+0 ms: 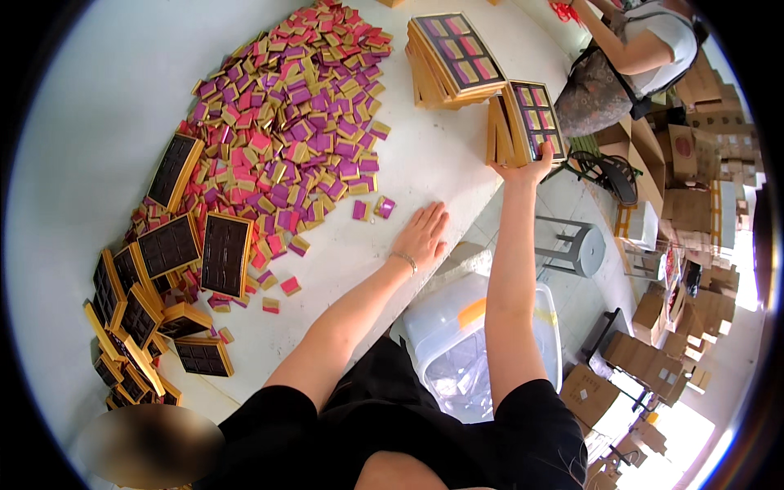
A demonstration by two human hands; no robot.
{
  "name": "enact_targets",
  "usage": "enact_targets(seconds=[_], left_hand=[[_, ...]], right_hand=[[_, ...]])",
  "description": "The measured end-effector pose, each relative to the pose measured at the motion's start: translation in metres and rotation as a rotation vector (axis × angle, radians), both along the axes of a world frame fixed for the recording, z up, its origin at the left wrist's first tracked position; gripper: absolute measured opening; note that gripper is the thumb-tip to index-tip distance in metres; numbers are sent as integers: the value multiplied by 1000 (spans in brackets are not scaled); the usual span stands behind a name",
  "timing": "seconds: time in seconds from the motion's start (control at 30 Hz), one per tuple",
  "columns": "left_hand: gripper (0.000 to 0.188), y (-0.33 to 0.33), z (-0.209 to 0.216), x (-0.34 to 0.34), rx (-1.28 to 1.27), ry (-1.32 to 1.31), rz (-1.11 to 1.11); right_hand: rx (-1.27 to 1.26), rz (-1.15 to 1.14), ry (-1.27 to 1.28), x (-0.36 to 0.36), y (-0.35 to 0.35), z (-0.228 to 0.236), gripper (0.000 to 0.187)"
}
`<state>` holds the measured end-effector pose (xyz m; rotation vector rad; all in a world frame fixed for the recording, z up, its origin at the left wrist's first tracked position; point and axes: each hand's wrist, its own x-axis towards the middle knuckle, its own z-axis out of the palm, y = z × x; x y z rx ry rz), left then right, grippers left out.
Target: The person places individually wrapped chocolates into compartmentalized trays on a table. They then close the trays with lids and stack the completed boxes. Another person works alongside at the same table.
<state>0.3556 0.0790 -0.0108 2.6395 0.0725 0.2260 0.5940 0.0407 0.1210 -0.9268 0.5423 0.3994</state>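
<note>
My left hand [422,232] rests palm down near the edge of the white table [343,278], fingers stretched and holding nothing. To the right, my right hand [527,167] grips the near end of a short stack of gold-edged boxes [508,131]. The top box of that stack has a dark tray whose compartments hold pink, purple and gold wrapped pieces. Behind it stands a taller stack of similar filled boxes [460,61]; the two stacks appear to touch. A large heap of small pink, purple and gold wrapped pieces [286,122] spreads beyond my left hand.
Gold boxes with unfilled dark trays [227,255] lie in a jumbled pile at the left. A clear plastic bin [441,327] with plastic bags stands below the table edge. A grey stool [584,249], another person [637,57] and several cartons [645,359] are at the right.
</note>
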Motion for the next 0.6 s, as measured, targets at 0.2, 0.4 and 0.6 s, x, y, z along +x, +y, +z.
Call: enact_targets(seconds=[0.2, 0.4, 0.6], left_hand=[[61, 3, 2, 0, 13, -29, 14], [60, 2, 2, -5, -79, -40, 37], [59, -10, -3, -3, -106, -58, 27]], right_hand=[[-53, 205, 76, 65, 25, -5, 78], [-211, 347, 52, 68, 83, -3, 105], [11, 252, 35, 50, 47, -22, 114]])
